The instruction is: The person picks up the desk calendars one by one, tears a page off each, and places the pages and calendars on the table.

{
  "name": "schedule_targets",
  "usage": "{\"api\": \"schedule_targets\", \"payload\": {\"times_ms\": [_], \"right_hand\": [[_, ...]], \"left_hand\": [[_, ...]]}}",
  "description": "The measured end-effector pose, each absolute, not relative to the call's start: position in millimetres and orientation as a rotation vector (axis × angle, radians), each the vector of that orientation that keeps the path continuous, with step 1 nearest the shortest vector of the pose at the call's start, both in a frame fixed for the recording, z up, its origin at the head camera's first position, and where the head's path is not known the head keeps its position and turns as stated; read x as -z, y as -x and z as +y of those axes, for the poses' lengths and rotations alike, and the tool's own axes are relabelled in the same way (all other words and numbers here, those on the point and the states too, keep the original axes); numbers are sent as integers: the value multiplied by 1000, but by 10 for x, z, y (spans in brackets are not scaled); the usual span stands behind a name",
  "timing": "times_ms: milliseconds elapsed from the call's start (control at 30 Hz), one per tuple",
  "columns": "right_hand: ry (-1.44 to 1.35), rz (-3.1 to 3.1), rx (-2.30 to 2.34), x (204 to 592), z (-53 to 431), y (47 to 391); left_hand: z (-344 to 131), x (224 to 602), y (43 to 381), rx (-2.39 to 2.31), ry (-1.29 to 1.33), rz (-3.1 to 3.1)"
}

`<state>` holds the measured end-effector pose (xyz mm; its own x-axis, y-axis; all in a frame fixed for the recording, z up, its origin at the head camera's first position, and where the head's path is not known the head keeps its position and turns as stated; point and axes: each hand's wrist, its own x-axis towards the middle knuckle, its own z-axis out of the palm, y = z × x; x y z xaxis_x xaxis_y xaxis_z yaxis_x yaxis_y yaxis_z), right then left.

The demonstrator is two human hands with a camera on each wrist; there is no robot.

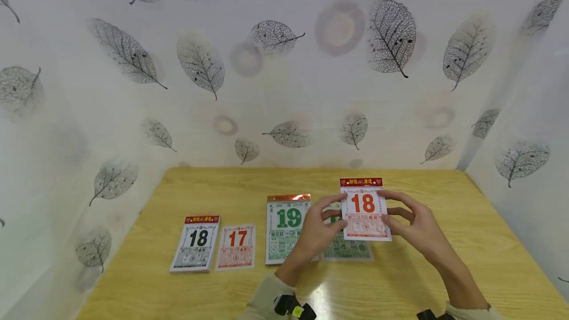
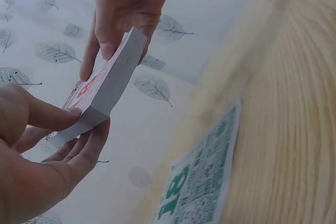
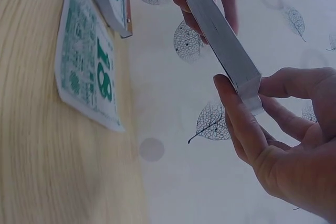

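Observation:
A thick tear-off calendar point(image 1: 365, 214) with a red header strip and a red 18 is held up above the table, its page side facing the head camera. My left hand point(image 1: 316, 228) grips its left edge, thumb on the front and fingers behind. At the opposite edge my right hand point(image 1: 418, 223) pinches it the same way. The left wrist view shows the thick stack of white page edges point(image 2: 118, 77) between the two hands. Below the held calendar lies a loose sheet point(image 1: 348, 251) with a green 18, partly hidden by it and the left hand.
Left of the loose sheet lies a larger calendar point(image 1: 288, 219) with a green 19 and a shiny red top. Farther left are a loose sheet point(image 1: 236, 246) with a red 17 and a small calendar point(image 1: 195, 243) with a black 18. A leaf-patterned curtain point(image 1: 284, 88) surrounds the wooden table point(image 1: 444, 196).

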<state>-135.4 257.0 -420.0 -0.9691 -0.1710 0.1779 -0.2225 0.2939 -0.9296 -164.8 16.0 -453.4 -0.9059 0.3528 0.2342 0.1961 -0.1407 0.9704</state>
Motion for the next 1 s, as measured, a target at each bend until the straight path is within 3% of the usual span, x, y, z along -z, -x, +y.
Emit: {"api": "schedule_targets", "payload": {"times_ms": [1000], "right_hand": [[-459,-2374,-1997,4096,2036,1602]], "left_hand": [[-443,4309,1767,-2213,-710,2091]]}}
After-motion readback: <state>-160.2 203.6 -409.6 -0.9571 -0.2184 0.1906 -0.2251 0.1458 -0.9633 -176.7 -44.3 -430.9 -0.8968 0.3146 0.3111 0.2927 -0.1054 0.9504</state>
